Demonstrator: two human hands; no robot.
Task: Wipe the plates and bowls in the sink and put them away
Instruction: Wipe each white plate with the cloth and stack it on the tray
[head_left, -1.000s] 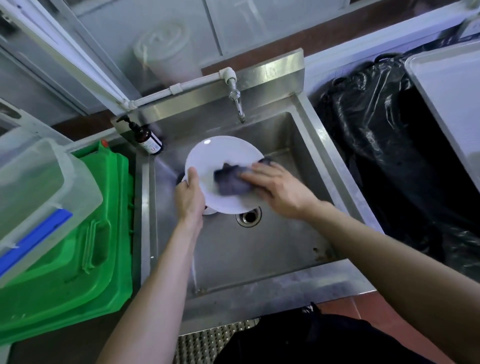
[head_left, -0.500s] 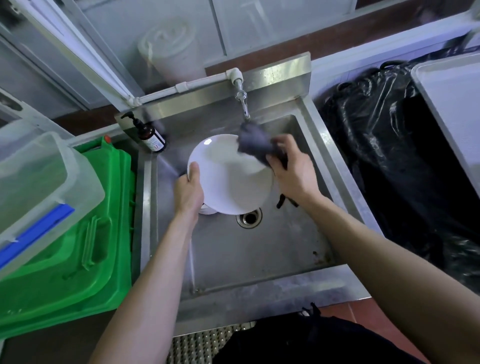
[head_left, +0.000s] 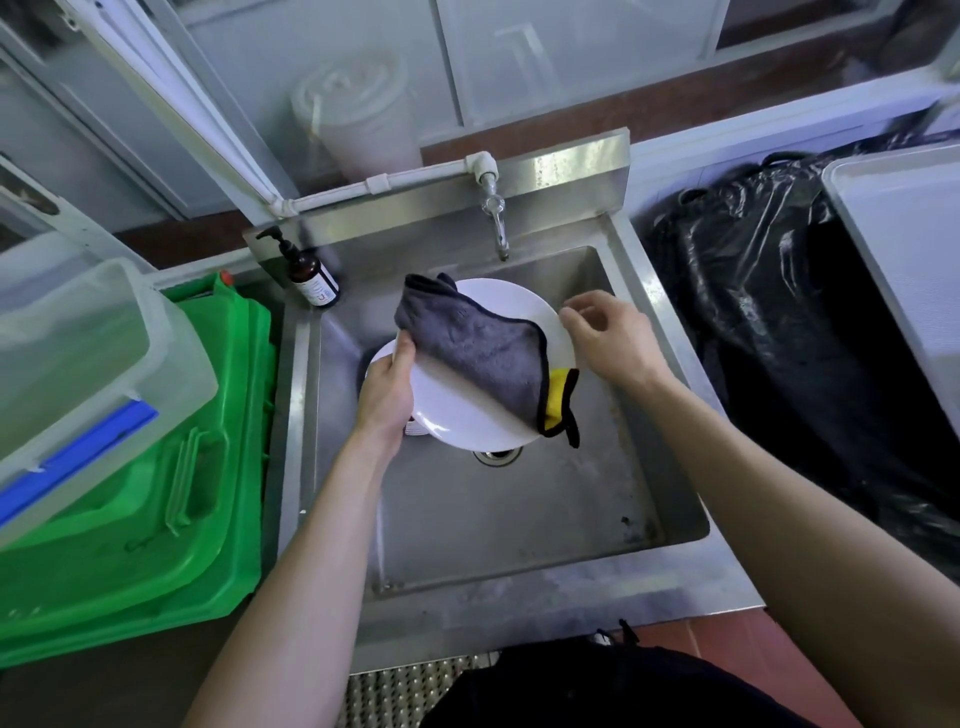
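Head view: the left hand (head_left: 387, 387) grips the near-left rim of a white plate (head_left: 467, 415), thumb on top, pinning 1 edge of a grey cloth (head_left: 478, 353) that drapes across the plate, its yellow corner hanging off the side toward the right hand. The right hand (head_left: 613, 338) has loosely curled fingers at the plate's far-right rim; whether they touch it I cannot tell. Below both hands lies the steel sink (head_left: 519, 519), its drain (head_left: 497, 455) just under the plate. Beyond the hands, a tap (head_left: 496, 218). Left of the left hand: a soap bottle (head_left: 311, 275), a green bin (head_left: 156, 493). Right of the right hand: black bags (head_left: 779, 312).
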